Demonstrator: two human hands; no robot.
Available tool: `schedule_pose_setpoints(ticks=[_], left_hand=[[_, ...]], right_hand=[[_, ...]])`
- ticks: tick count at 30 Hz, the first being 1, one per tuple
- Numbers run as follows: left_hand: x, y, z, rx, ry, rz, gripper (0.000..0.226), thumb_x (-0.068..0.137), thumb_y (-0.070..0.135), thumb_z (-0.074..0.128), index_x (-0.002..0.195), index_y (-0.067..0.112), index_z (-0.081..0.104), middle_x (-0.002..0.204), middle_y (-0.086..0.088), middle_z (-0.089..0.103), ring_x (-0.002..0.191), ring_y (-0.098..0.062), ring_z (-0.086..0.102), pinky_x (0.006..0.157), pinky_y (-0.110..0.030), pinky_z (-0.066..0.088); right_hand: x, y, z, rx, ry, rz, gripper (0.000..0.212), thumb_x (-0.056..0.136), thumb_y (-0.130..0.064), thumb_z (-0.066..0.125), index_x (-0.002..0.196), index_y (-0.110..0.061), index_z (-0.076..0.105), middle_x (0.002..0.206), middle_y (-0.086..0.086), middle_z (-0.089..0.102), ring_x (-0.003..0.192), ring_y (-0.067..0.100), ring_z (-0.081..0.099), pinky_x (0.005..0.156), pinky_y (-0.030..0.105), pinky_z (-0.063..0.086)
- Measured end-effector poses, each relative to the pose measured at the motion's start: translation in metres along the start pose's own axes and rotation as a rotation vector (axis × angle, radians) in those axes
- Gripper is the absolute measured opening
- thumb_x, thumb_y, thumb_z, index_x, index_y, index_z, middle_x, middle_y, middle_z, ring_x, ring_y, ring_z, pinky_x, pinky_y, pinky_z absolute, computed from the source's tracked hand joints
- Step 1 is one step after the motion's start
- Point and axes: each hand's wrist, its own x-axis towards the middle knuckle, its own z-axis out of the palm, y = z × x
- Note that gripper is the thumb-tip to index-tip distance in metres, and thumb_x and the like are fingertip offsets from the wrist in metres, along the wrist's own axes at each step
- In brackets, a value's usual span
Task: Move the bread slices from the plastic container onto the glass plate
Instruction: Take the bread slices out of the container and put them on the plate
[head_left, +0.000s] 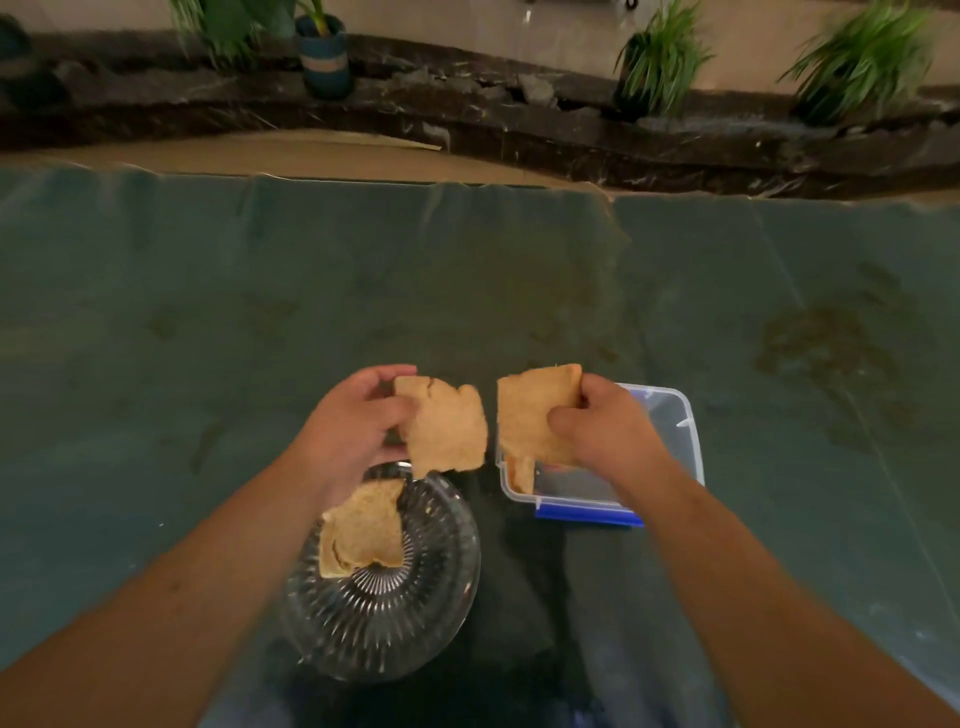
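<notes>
My left hand (353, 421) grips one bread slice (447, 426) by its left edge, held above the far rim of the ribbed glass plate (410, 613). Bread (363, 530) lies on the left side of that plate, partly under my left wrist. My right hand (597, 431) grips a second bread slice (524, 410) by its right corner, held over the left part of the clear plastic container (680, 431) with its blue clip (587, 514). A further piece of bread (519, 473) shows inside the container at its left wall.
Both items rest on a teal cloth (260, 312) covering the table. Beyond its far edge run a dark stone ledge (519, 130), a blue pot (324, 57) and green potted plants (660, 62).
</notes>
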Motion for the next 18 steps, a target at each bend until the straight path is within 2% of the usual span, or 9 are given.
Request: schedule_pose_setpoints(ticks=[3,6,8,10,12,13,16,18], left_hand=[[-0.025,-0.021,-0.054,0.035,0.004,-0.06,0.033,0.093,0.003,0.067,0.114,0.028,0.072,0.101,-0.003,0.078,0.085,-0.024,0.075,0.07,-0.045,0.061],[-0.051,-0.057,-0.09,0.066,0.033,-0.154,0.032,0.093,0.006,0.067,0.109,0.033,0.074,0.104,-0.005,0.079,0.09,-0.03,0.076,0.074,-0.05,0.063],[-0.066,-0.082,-0.106,0.027,0.043,-0.219,0.033,0.094,0.005,0.065,0.111,0.031,0.074,0.108,-0.008,0.078,0.096,-0.034,0.076,0.073,-0.048,0.064],[-0.076,-0.106,-0.115,-0.015,0.034,-0.278,0.032,0.094,0.005,0.064,0.114,0.029,0.073,0.11,-0.009,0.078,0.099,-0.035,0.075,0.074,-0.048,0.063],[-0.083,-0.126,-0.12,-0.047,0.025,-0.329,0.032,0.095,0.005,0.063,0.117,0.027,0.072,0.113,-0.01,0.077,0.102,-0.037,0.074,0.077,-0.051,0.063],[-0.085,-0.134,-0.121,-0.053,0.016,-0.345,0.031,0.096,0.005,0.063,0.116,0.027,0.073,0.113,-0.009,0.078,0.103,-0.036,0.074,0.079,-0.052,0.063],[-0.086,-0.149,-0.126,0.043,0.027,-0.341,0.033,0.097,0.005,0.063,0.106,0.034,0.076,0.112,-0.003,0.078,0.1,-0.028,0.076,0.082,-0.054,0.063],[-0.085,-0.153,-0.126,0.172,0.084,-0.304,0.033,0.096,0.004,0.065,0.105,0.034,0.074,0.11,-0.003,0.078,0.094,-0.024,0.077,0.08,-0.053,0.064]], right_hand=[[-0.011,-0.005,0.038,0.119,-0.145,0.033,0.02,0.086,-0.009,0.064,0.104,-0.016,0.068,0.102,0.009,0.074,0.091,0.026,0.071,0.072,0.044,0.063],[-0.018,0.004,0.081,0.108,-0.234,0.094,0.021,0.087,-0.009,0.066,0.107,-0.016,0.065,0.105,0.009,0.069,0.094,0.027,0.068,0.081,0.051,0.063],[-0.019,0.015,0.108,0.022,-0.267,0.133,0.026,0.089,-0.015,0.066,0.114,-0.019,0.061,0.108,0.004,0.065,0.092,0.021,0.062,0.079,0.045,0.06],[-0.018,0.025,0.128,-0.043,-0.282,0.169,0.038,0.093,-0.016,0.065,0.13,-0.02,0.058,0.115,0.001,0.061,0.095,0.018,0.058,0.079,0.037,0.055],[-0.015,0.034,0.144,-0.07,-0.283,0.212,0.048,0.095,-0.015,0.064,0.142,-0.018,0.052,0.125,0.001,0.057,0.103,0.02,0.053,0.084,0.037,0.051],[-0.014,0.038,0.15,-0.079,-0.284,0.227,0.05,0.096,-0.014,0.064,0.144,-0.017,0.05,0.126,0.001,0.055,0.101,0.019,0.051,0.081,0.035,0.05],[-0.009,0.045,0.161,-0.102,-0.271,0.242,0.053,0.094,-0.014,0.064,0.145,-0.017,0.048,0.109,-0.004,0.052,0.09,0.014,0.049,0.073,0.031,0.048],[-0.008,0.049,0.166,-0.159,-0.243,0.229,0.05,0.092,-0.014,0.065,0.14,-0.017,0.051,0.106,-0.003,0.053,0.096,0.019,0.054,0.082,0.037,0.055]])
